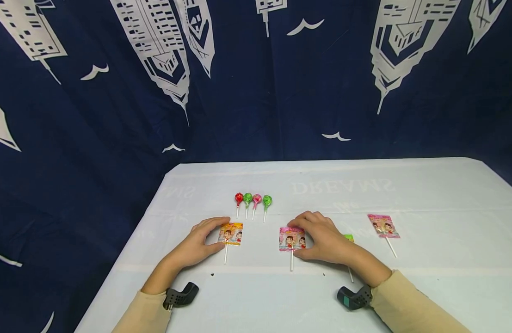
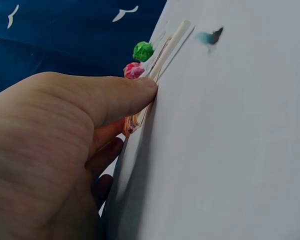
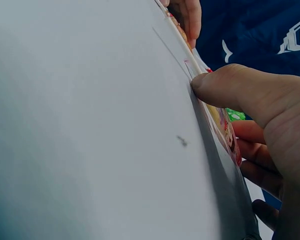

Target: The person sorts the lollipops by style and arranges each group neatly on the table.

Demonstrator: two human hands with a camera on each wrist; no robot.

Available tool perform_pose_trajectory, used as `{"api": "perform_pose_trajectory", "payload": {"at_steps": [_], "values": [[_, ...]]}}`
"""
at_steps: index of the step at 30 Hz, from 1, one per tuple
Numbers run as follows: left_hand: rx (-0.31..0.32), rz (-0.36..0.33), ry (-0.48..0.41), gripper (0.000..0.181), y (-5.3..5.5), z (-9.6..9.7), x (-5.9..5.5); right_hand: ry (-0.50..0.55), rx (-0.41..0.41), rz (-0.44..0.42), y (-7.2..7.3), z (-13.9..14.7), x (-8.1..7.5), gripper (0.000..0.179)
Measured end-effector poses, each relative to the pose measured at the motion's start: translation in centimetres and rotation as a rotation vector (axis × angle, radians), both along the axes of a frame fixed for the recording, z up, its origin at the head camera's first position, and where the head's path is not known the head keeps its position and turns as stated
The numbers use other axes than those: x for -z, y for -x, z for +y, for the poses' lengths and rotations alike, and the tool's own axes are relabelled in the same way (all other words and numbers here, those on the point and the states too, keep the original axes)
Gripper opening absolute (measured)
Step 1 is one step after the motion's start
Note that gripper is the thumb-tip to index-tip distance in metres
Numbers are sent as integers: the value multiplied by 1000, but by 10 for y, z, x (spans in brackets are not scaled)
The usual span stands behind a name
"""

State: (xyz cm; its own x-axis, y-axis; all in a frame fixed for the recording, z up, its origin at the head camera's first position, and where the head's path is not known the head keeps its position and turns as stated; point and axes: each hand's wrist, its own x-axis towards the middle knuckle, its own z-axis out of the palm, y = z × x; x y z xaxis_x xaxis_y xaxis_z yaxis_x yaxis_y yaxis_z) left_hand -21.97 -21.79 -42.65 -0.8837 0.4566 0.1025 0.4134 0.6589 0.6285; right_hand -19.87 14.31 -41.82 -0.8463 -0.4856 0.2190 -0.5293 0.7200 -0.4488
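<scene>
At the table's left, my left hand (image 1: 199,244) holds a flat lollipop in an orange wrapper (image 1: 234,233) by its edges, its white stick pointing toward me. The left wrist view shows the thumb (image 2: 132,95) against this lollipop near its stick (image 2: 175,45). To the right, my right hand (image 1: 324,240) holds a flat lollipop in a pink wrapper (image 1: 286,240) between thumb and fingers. Its thumb (image 3: 215,90) presses beside the stick in the right wrist view, and the wrapper (image 3: 230,135) shows ahead of the fingers. Both lollipops lie at or just above the table.
Behind the hands stand in a row a red ball lollipop (image 1: 239,197), a green one (image 1: 248,198), a pink one (image 1: 257,199) and another green one (image 1: 267,200). A green-wrapped lollipop (image 1: 349,237) lies partly under the right wrist. Farther right lies another pink-wrapped lollipop (image 1: 382,225).
</scene>
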Motion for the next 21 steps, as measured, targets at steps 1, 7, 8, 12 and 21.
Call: {"api": "perform_pose_trajectory", "payload": {"at_steps": [1, 7, 8, 12, 21], "values": [[0, 3, -1, 63, 0, 0, 0, -1, 0, 2, 0, 0, 0, 60], [-3, 12, -6, 65, 0, 0, 0, -8, 4, 5, 1, -1, 0, 60], [-5, 12, -4, 65, 0, 0, 0, -6, 3, 1, 1, -1, 0, 60], [-14, 7, -6, 65, -1, 0, 1, 3, -3, -14, 2, 0, -1, 61], [-8, 20, -11, 65, -1, 1, -1, 29, -28, -17, 6, -5, -14, 63]]}}
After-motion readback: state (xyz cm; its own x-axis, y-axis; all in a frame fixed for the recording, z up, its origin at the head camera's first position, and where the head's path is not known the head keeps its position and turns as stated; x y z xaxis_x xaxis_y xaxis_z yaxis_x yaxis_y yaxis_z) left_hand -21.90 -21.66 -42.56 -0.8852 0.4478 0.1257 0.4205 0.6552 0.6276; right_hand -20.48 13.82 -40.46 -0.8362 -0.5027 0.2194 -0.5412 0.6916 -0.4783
